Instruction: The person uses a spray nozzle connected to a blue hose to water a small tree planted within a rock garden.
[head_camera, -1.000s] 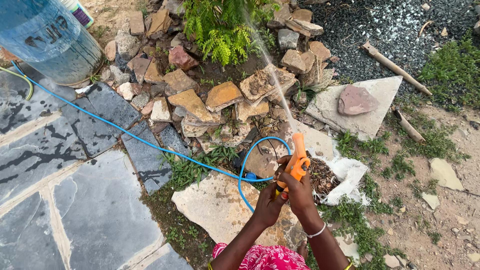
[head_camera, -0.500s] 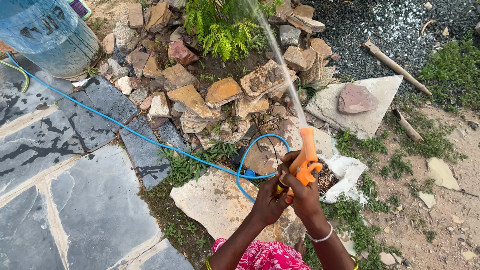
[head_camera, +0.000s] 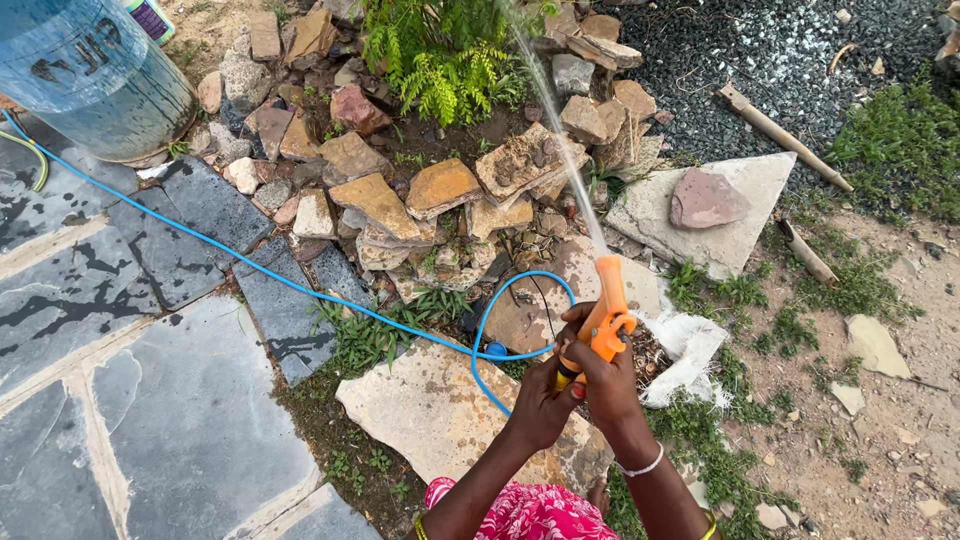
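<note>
Both hands clamp the orange nozzle (head_camera: 607, 312), right hand (head_camera: 603, 372) wrapped on the grip, left hand (head_camera: 545, 400) just below at 7 o'clock, nozzle's long axis running toward 12, jet aimed at the fern (head_camera: 455, 75), blue hose (head_camera: 300, 290) trailing off toward 10.

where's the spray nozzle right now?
Head view, lower centre-right: the orange spray nozzle is held in both hands, above a flat pale stone, left of the white sack.

Orange spray nozzle (head_camera: 607, 312), blue hose (head_camera: 300, 288), pink patterned garment (head_camera: 530, 510) — grey paving slabs (head_camera: 150, 430), green fern (head_camera: 450, 80)
</note>
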